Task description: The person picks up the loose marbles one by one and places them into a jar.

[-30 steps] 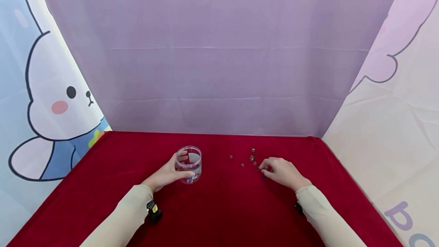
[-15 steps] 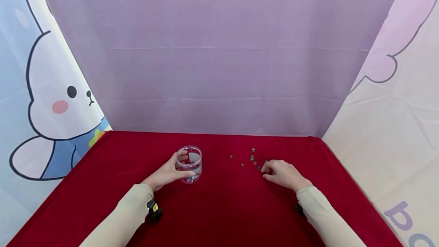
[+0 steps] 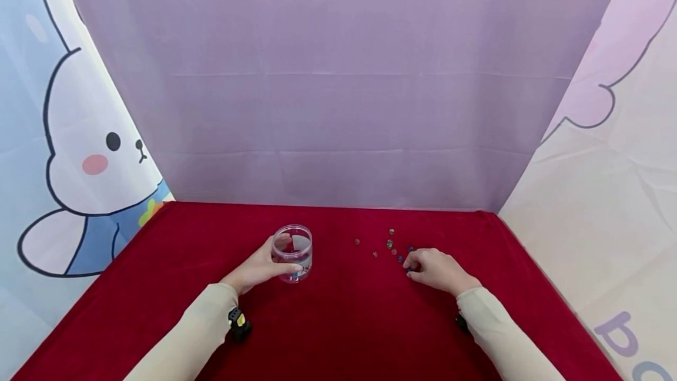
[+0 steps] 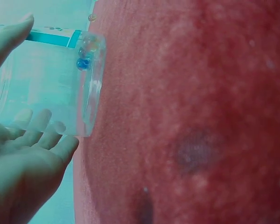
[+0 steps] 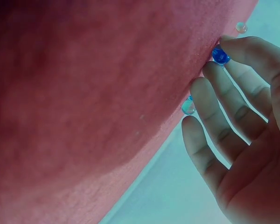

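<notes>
My left hand grips a clear plastic jar with a label, thumb on one side and fingers round the other. It stands upright and uncapped on the red cloth. In the left wrist view a blue marble and a few paler ones show inside the jar's base. My right hand is low at the cloth on the right. Thumb and index fingertips pinch a blue marble, seen in the right wrist view. Near those fingers lie another blue marble and a clear-blue marble.
Several small glass marbles are scattered between the hands, among them a greenish marble, a marble at the back and one farther left. Red cloth covers the table. A purple curtain hangs behind it.
My right hand has drawn back slightly to the right and toward me, uncovering marbles by its fingertips. Its fingertips have come to a blue marble. The left hand and jar stay in place.
</notes>
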`<state>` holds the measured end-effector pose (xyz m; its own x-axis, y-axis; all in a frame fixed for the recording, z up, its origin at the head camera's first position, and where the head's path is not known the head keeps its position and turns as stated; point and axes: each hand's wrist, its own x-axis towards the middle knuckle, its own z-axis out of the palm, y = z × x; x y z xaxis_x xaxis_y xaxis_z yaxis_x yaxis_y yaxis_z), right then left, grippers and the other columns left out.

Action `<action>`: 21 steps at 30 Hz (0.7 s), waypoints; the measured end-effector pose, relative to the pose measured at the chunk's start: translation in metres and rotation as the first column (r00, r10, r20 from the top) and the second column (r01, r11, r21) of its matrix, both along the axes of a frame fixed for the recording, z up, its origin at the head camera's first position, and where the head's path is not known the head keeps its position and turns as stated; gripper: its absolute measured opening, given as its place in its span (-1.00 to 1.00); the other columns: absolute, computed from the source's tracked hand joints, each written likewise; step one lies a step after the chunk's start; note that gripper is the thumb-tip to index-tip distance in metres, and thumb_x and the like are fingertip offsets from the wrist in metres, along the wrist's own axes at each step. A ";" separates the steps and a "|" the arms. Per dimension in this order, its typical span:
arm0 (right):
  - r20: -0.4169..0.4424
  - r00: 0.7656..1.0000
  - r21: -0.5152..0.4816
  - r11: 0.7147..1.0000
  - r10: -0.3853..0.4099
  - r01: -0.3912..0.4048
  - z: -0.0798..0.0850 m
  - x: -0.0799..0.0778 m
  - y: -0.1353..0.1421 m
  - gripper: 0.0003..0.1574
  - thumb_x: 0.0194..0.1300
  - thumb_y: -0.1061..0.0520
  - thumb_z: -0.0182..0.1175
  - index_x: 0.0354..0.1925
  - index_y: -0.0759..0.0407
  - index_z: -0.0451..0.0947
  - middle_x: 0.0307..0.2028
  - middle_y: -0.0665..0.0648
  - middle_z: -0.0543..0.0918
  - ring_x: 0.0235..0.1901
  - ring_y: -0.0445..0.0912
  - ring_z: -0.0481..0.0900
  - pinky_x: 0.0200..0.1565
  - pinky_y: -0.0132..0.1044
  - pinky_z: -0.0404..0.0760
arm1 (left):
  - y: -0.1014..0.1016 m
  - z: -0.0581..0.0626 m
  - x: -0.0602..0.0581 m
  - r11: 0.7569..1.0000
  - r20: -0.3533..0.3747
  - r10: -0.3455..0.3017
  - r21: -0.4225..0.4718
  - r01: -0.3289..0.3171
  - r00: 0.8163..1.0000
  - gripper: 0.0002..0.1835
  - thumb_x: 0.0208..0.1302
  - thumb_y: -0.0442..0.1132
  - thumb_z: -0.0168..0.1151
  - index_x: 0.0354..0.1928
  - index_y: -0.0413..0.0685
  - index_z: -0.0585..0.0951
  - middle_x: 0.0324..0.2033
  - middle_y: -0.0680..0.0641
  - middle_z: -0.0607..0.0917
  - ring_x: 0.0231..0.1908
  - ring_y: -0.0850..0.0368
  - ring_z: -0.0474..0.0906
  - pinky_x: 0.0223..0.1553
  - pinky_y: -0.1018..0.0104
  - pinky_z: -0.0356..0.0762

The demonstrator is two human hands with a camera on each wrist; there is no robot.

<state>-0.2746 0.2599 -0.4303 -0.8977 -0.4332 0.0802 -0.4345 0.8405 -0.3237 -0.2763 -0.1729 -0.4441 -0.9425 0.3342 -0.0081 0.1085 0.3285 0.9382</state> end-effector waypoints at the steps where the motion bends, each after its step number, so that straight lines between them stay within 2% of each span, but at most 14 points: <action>1: 0.000 1.000 -0.001 1.000 0.000 0.000 0.000 0.000 0.000 -0.87 0.26 0.15 0.40 -0.20 -0.01 0.70 -0.37 -0.20 0.58 -0.38 -0.26 0.48 -0.30 -0.27 0.55 | 0.000 0.000 0.000 1.000 0.001 -0.001 0.002 0.001 1.000 -0.01 0.14 -0.04 0.52 0.49 -0.04 0.12 0.42 -0.18 0.26 0.32 -0.17 0.24 0.23 -0.19 0.38; 15: 0.019 1.000 -0.015 1.000 -0.014 0.014 0.000 0.000 -0.002 -0.86 0.25 0.19 0.40 -0.20 0.02 0.70 -0.35 -0.18 0.60 -0.36 -0.24 0.50 -0.27 -0.26 0.58 | 0.001 0.002 -0.001 0.999 0.017 -0.017 0.031 0.017 1.000 0.03 0.18 -0.10 0.49 0.53 -0.01 0.01 0.45 -0.18 0.21 0.41 -0.20 0.13 0.26 -0.17 0.36; 21: 0.013 1.000 -0.013 1.000 -0.009 0.009 0.001 -0.001 -0.003 -0.87 0.26 0.18 0.40 -0.20 0.01 0.70 -0.36 -0.19 0.59 -0.38 -0.25 0.49 -0.28 -0.27 0.57 | 0.000 0.000 -0.002 0.998 0.024 -0.032 0.052 0.031 0.999 0.03 0.20 -0.11 0.49 0.54 0.03 0.01 0.44 -0.18 0.23 0.36 -0.18 0.20 0.22 -0.13 0.42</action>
